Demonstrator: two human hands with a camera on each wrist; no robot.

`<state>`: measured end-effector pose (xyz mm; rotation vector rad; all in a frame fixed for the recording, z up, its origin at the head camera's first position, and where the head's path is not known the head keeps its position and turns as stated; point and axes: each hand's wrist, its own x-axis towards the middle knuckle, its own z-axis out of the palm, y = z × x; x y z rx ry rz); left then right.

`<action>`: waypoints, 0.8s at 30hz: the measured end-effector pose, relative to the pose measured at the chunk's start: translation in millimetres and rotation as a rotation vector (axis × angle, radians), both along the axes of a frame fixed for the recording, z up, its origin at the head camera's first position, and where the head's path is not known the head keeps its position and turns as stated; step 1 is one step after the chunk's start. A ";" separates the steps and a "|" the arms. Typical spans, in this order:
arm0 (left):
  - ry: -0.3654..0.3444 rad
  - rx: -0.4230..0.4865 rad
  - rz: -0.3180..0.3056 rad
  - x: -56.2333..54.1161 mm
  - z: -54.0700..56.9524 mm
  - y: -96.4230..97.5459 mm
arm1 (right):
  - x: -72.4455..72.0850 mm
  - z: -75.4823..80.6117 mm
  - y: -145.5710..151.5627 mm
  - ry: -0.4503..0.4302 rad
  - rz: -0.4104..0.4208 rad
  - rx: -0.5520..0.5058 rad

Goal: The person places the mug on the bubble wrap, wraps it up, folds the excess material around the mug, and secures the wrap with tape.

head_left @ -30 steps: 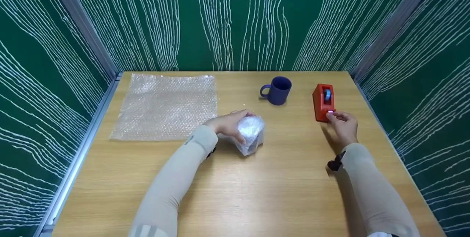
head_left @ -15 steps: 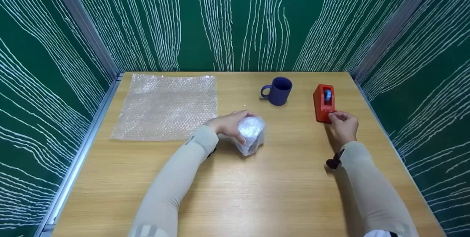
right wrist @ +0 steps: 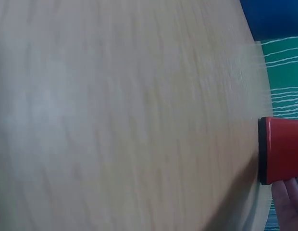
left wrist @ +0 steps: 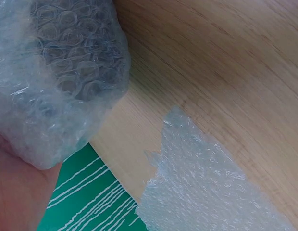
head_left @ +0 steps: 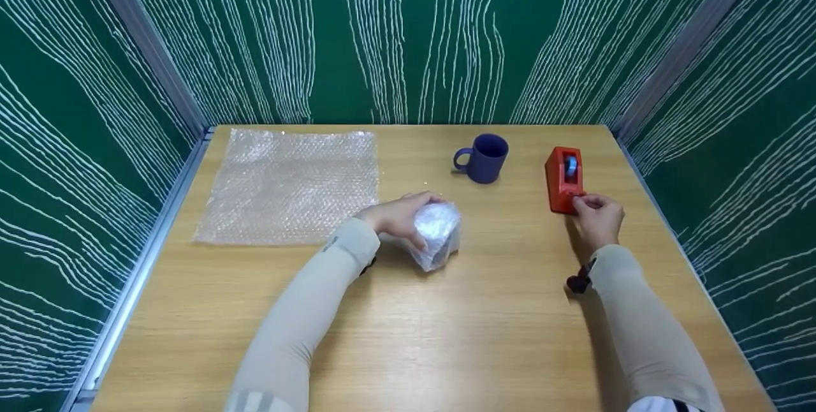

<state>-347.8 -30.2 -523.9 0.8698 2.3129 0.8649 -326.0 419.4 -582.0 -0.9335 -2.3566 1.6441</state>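
The beige left sleeve [head_left: 299,316] has a small dark marking [head_left: 331,243] on its far cuff [head_left: 358,240] and pale stripes [head_left: 255,402] at its near end. The right sleeve [head_left: 656,329], also beige, meets white fabric [head_left: 651,404]. A black fitting [head_left: 579,284] shows by each cuff.

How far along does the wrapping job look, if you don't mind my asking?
Apparently done: the bundle is covered in bubble wrap.
In hand: the left hand holds it; the right hand is at the front of the red tape dispenser.
Probably left: taping the bundle, where no tape is discernible, then perhaps wrapping the bare blue mug in the flat sheet.
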 end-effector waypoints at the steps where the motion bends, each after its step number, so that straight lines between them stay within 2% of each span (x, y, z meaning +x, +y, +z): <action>1: 0.001 0.000 0.001 -0.2 0.1 -0.4 | -0.9 0.0 0.2 -0.001 0.006 0.004; 9: 0.005 -0.002 0.003 -0.3 1.5 -1.5 | 1.7 -11.5 5.1 -0.051 0.062 0.053; 14: -0.021 0.004 -0.002 -0.7 0.5 -0.2 | 7.7 -19.0 7.2 0.031 0.107 0.085; 16: -0.037 0.004 0.005 -0.4 -0.1 0.3 | 9.7 -18.8 6.3 0.055 0.132 0.090; 21: -0.058 -0.002 0.023 -0.3 0.3 0.2 | 11.3 -14.0 0.0 0.027 0.181 0.090; 24: -0.067 -0.007 0.032 -0.1 1.2 -0.8 | 11.2 -10.6 -6.3 0.026 0.200 0.042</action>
